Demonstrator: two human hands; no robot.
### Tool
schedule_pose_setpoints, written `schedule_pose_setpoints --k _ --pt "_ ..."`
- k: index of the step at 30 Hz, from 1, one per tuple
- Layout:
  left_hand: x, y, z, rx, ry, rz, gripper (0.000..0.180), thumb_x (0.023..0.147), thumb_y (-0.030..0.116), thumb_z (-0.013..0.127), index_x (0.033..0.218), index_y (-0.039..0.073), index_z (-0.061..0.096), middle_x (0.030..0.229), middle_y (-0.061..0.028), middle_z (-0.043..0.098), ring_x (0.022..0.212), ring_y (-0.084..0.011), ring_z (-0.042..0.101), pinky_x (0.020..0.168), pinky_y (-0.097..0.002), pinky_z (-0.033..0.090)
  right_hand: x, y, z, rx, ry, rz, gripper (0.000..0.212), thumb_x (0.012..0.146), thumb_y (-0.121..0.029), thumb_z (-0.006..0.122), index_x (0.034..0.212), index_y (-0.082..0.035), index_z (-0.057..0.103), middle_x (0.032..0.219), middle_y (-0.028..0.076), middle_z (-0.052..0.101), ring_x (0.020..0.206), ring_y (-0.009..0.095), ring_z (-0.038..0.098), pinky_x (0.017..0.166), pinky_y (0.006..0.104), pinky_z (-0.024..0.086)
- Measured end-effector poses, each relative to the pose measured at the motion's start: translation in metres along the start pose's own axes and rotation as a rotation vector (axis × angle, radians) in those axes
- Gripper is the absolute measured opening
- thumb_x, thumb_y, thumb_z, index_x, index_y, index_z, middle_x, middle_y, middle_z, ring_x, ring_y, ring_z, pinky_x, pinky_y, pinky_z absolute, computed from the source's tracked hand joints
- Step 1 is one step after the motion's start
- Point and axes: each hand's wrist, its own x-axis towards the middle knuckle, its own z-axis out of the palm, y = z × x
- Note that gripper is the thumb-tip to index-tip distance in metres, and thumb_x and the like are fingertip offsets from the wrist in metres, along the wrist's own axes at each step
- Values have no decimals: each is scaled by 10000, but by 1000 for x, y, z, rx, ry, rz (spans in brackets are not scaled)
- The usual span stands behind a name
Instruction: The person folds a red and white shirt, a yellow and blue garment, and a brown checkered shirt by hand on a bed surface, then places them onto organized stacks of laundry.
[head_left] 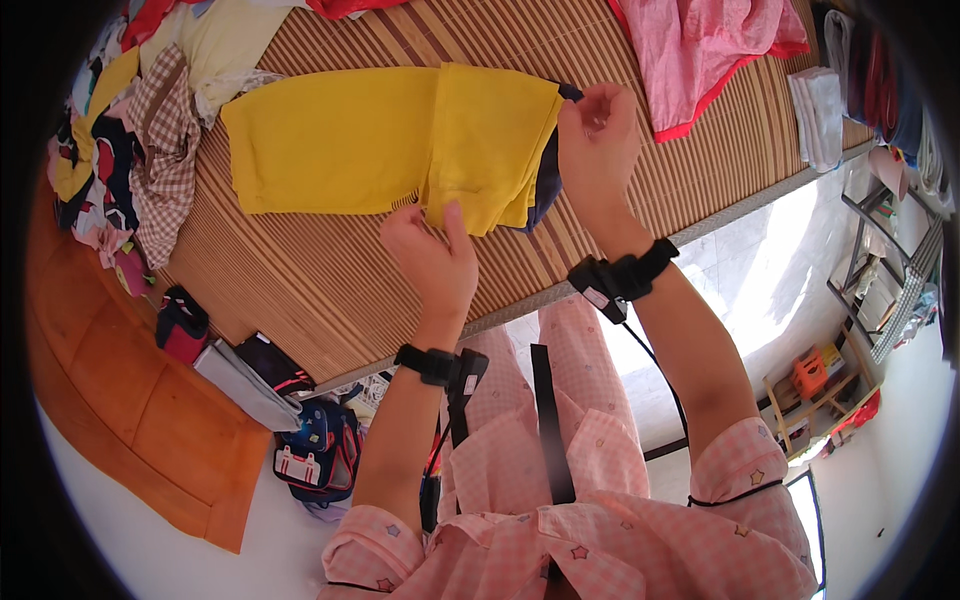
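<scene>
A folded yellow garment (335,140) with a dark navy part at its right end lies flat on a striped bamboo mat. Its right section is doubled over, leaving a raised fold across the middle. At the near edge of that fold, my left hand (433,262) has its thumb on the cloth and its fingers curled at the edge, pinching it. My right hand (602,150) grips the right end by the far corner, where the navy cloth shows, its fingers bent in against the thumb. Both wrists wear black straps with small boxes.
Crumpled clothes, including a brown checked one (165,160), pile up at the left. A pink garment with red trim (690,60) lies at the far right, near folded white cloth (817,118). An orange wooden headboard (130,370) and a backpack (320,450) stand left of the mat (310,270).
</scene>
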Motion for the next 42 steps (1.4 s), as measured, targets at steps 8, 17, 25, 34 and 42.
schedule_pose_setpoints --k 8,17,25,34,42 --pt "8 -10 28 528 -292 845 761 715 579 626 1345 221 394 1403 -109 333 1331 -347 200 1010 -666 66 7 37 3 -799 -318 -719 503 846 -265 541 1331 -229 412 1443 20 306 1332 308 241 1058 575 119" --pt "-15 -40 32 480 -200 935 611 777 442 614 1305 192 435 1390 -110 361 1304 -291 315 1012 -660 111 52 26 -25 -328 -255 -111 630 741 -307 697 1202 39 444 972 152 573 910 274 553 795 379 436" --pt "-9 -30 49 342 -14 787 598 649 190 703 1211 163 500 1324 -41 444 1271 -244 374 1046 -585 183 55 34 -17 -139 -617 238 414 748 -257 689 985 73 614 833 102 639 776 148 600 667 277 468" --pt "-18 -28 6 -66 -125 686 497 651 74 693 1125 85 545 1233 -84 528 1236 -267 427 1068 -480 258 -5 -1 -37 328 -415 402 275 782 -64 605 1029 27 525 863 69 596 724 147 597 622 247 488" --pt "-84 -75 -16 -965 -371 -138 277 844 77 583 1107 2 538 1109 -112 584 1079 -164 522 960 -345 384 -81 -78 -63 446 -570 667 304 878 -110 523 1152 -38 413 973 110 602 822 215 632 643 326 535"
